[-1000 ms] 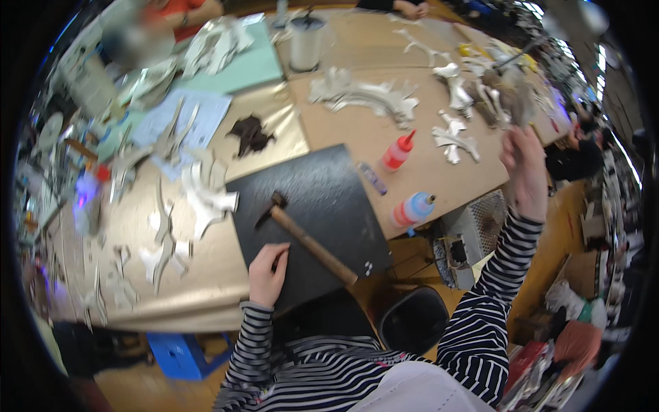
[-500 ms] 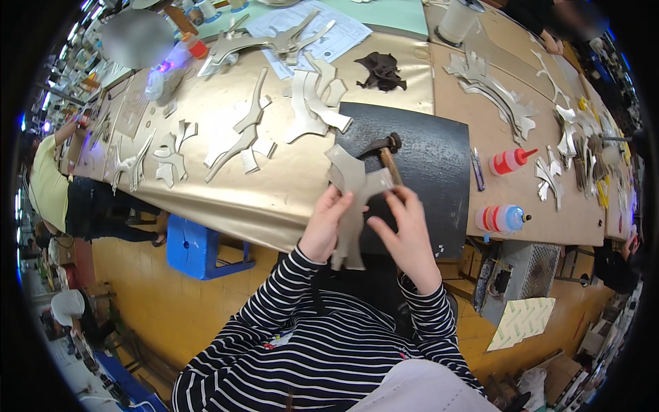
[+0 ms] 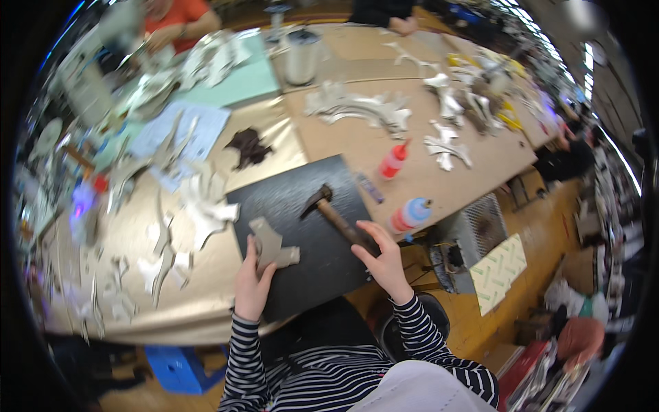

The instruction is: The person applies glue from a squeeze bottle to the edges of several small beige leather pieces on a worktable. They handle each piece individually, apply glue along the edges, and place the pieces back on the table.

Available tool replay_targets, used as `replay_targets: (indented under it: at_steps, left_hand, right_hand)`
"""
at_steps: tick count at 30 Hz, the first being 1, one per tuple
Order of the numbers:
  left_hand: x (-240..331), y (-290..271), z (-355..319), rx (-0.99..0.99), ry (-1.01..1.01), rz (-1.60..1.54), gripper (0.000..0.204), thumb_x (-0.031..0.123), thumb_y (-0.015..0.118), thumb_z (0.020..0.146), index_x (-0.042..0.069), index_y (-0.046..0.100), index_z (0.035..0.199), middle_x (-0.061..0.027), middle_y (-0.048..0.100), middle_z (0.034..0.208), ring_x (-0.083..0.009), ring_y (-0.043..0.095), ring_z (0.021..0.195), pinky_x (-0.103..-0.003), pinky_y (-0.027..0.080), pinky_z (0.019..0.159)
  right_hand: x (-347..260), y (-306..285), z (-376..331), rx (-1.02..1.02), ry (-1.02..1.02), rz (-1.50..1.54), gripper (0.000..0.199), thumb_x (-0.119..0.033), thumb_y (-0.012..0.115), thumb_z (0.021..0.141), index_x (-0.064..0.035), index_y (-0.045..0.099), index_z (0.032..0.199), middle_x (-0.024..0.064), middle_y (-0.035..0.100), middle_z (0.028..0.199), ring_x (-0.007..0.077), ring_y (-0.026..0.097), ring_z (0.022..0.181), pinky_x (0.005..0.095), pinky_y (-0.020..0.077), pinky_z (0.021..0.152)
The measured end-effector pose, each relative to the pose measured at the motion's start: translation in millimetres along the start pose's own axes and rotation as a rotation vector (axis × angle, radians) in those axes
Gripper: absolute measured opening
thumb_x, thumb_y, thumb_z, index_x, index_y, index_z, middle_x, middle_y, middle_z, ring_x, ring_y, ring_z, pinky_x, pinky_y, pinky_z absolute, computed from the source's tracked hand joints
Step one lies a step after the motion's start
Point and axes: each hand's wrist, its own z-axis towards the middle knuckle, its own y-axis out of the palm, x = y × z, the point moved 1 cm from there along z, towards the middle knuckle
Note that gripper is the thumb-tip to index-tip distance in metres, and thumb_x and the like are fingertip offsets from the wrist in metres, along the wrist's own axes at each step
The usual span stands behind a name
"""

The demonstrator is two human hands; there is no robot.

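A flat grey leather-like cut piece [image 3: 266, 242] lies over the black board [image 3: 302, 281]. My left hand [image 3: 254, 285] grips its near edge, with the thumb on top. A hammer [image 3: 333, 213] with a dark head and wooden handle rests on the same board, right of the piece. At the end of its handle is my right hand [image 3: 382, 262], thumb and fingers spread on either side of the wood. I see no firm hold on it.
A red bottle [image 3: 393, 161], a blue-and-red bottle [image 3: 412, 216] and a purple cutter [image 3: 369, 187] are to the right. Pale cut pieces [image 3: 206, 206] cover the left; more [image 3: 360, 106] lie beyond. Dark scraps [image 3: 250, 146] sit behind the board. Other people work across the table.
The view has turned to the right. The cut piece has come down onto the board in my left hand. My right hand has left it and moved to the hammer's handle.
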Motion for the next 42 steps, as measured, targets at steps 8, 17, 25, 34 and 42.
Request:
replay_targets:
  at_steps: [8,17,25,34,42]
  left_hand:
    - [13.1,15.5,14.8,-0.012,0.227,0.207,0.062,0.002,0.060,0.082,0.001,0.035,0.138,-0.0207,0.059,0.095,-0.0338,0.057,0.080,-0.039,0.045,0.071]
    - [14.6,6.3,6.8,0.162,0.129,0.218,0.028,0.004,0.059,0.082,0.002,0.063,0.110,-0.0158,0.064,0.087,-0.0293,0.061,0.084,-0.036,0.046,0.076]
    - [38.1,-44.0,-9.8,0.492,0.409,0.023,0.022,-0.010,0.054,0.068,0.006,0.070,0.072,-0.0119,0.032,0.145,-0.0314,0.031,0.132,-0.036,0.041,0.093]
    - [65.0,-34.6,-9.5,0.450,0.350,-0.341,0.024,-0.008,0.059,0.055,0.014,0.059,0.048,-0.0162,0.019,0.151,-0.0364,0.011,0.141,-0.054,0.015,0.109]
    - [71.3,-36.4,-4.6,0.148,0.433,-0.164,0.026,-0.007,0.061,0.067,0.015,0.067,0.079,-0.0157,0.031,0.145,-0.0344,0.018,0.138,-0.042,0.024,0.108]
  right_hand:
    - [19.2,-31.6,1.2,0.234,0.435,2.265,0.072,-0.053,0.058,0.082,-0.0014,0.038,0.129,0.0067,0.049,0.124,0.0165,0.052,0.085,0.0238,0.0451,0.061]
    - [31.3,-39.5,9.3,0.334,0.656,1.849,0.039,-0.037,0.059,0.084,-0.0046,0.055,0.105,0.0101,0.058,0.099,0.0114,0.043,0.059,0.0223,0.0422,0.052]
    - [-20.3,-60.7,-21.0,0.647,0.211,1.137,0.060,-0.043,0.063,0.083,-0.0129,0.039,0.129,0.0149,0.060,0.104,0.0256,0.059,0.099,0.0401,0.0487,0.086]
    - [-62.5,-20.6,-21.4,-0.081,0.378,1.481,0.072,-0.025,0.070,0.068,-0.0024,0.040,0.130,0.0285,0.031,0.140,0.0238,0.065,0.085,0.0315,0.0559,0.067]
    - [-78.0,50.0,-46.3,-0.606,0.868,1.614,0.096,-0.016,0.071,0.061,0.0085,0.021,0.139,0.0140,0.062,0.104,0.0209,0.064,0.091,0.0294,0.0519,0.082]
